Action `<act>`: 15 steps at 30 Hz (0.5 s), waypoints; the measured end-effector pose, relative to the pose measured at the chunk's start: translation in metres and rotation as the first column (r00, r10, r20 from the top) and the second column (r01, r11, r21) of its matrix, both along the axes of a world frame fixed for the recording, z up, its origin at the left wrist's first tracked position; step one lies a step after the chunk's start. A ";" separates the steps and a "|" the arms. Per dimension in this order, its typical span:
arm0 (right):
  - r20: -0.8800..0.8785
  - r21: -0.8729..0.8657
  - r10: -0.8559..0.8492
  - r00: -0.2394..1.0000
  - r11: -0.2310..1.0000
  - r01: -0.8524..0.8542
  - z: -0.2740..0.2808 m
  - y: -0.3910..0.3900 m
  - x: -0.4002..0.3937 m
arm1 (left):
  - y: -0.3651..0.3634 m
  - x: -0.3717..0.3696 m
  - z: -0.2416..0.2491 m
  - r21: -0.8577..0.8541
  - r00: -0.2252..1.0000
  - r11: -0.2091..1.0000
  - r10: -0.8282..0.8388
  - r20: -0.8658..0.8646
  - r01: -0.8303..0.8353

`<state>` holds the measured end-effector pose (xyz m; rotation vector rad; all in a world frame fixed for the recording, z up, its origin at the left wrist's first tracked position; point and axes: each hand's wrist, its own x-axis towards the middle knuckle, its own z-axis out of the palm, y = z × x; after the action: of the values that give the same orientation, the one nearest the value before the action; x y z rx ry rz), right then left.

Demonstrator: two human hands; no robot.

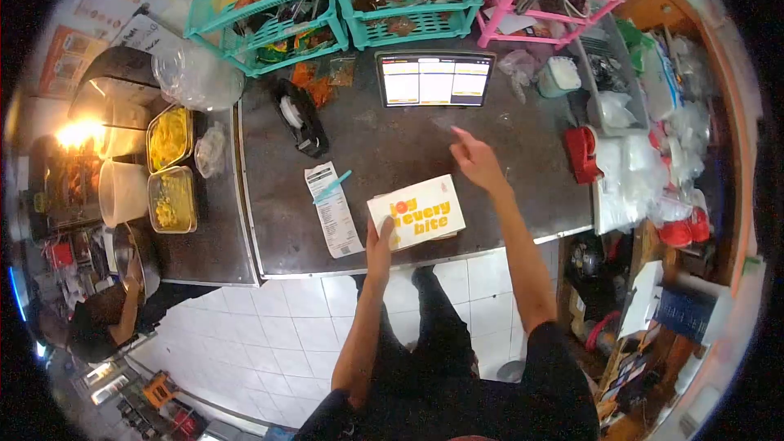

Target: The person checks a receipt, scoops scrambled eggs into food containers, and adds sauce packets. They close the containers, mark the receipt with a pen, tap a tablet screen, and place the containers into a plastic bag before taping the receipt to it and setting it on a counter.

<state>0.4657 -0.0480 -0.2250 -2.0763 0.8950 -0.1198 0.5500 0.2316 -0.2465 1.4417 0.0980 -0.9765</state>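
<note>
A white food box [437, 192] with orange and yellow lettering reading "joy in every bite" lies near the counter's front edge. My left hand [380, 249] grips its left side, thumb on the lid; the fingers below are hidden. Over the counter, my right hand [480, 165] is raised with its index finger stretched out toward the lit tablet [434, 90], apart from the screen and holding nothing I can see. Left of the box, a long printed receipt [333, 216] has a light blue strip or pen-like piece [333, 186] across it.
A black tape dispenser [302, 118] stands behind the receipt. Teal racks [408, 28] and a pink rack [547, 12] line the back. Containers of yellow food [171, 139] are on the left, a red tape dispenser [582, 155] on the right. Another person's arm [126, 310] shows at far left.
</note>
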 end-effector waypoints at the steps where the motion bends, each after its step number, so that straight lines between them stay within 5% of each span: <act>1: 0.059 -0.217 0.151 0.987 0.967 -0.135 -0.030 -0.014 0.020 | -0.002 0.000 0.003 0.006 1.000 1.000 0.006 0.004 -0.006; 2: 0.084 -0.425 0.304 0.949 0.872 -0.242 -0.060 -0.021 0.036 | -0.003 -0.002 0.007 -0.013 1.000 1.000 0.020 -0.016 -0.020; 3: 0.088 -0.417 0.308 0.947 0.875 -0.246 -0.064 -0.022 0.051 | -0.004 -0.002 0.008 -0.031 0.999 0.999 0.034 -0.036 -0.035; 5: -0.325 -0.466 0.306 0.895 0.771 -0.433 -0.061 -0.022 0.077 | -0.003 -0.003 0.003 -0.026 0.999 0.998 0.049 -0.006 -0.049; 15: -0.427 -0.423 0.252 0.869 0.794 -0.437 -0.065 -0.019 0.090 | -0.001 -0.007 -0.006 0.015 0.997 0.998 0.060 0.049 -0.061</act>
<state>0.5556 -0.0673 -0.2899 -2.7964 0.7054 0.2543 0.5427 0.2310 -0.2527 1.4683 0.1132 -0.8929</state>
